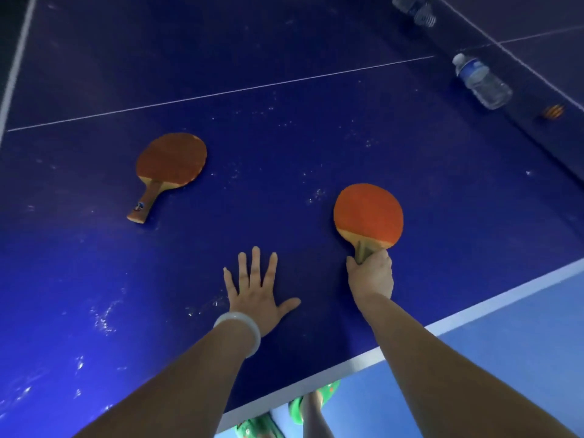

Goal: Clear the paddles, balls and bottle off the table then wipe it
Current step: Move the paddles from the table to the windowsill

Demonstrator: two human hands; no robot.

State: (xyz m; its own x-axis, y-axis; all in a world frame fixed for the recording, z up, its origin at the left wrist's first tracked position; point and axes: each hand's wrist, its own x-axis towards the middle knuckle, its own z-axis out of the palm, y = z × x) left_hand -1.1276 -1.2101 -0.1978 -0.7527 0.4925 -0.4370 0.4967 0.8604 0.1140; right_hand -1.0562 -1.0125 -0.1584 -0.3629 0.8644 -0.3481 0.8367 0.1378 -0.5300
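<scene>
On the blue table-tennis table (284, 147), my right hand (371, 276) grips the wooden handle of a red paddle (368, 214) near the front edge. My left hand (257, 294) lies flat on the table with its fingers spread and holds nothing. A second, darker red paddle (170, 164) lies alone to the far left, its handle pointing toward me. A clear plastic water bottle (482, 80) lies on its side by the net at the far right. An orange ball (553, 112) shows dimly behind the net.
The dark net (518, 121) runs diagonally along the right. Another clear bottle (415, 9) lies beyond it at the top. White dusty smears (102, 320) mark the table surface. The white table edge (363, 358) runs near my arms, with light blue floor and green shoes (295, 409) below.
</scene>
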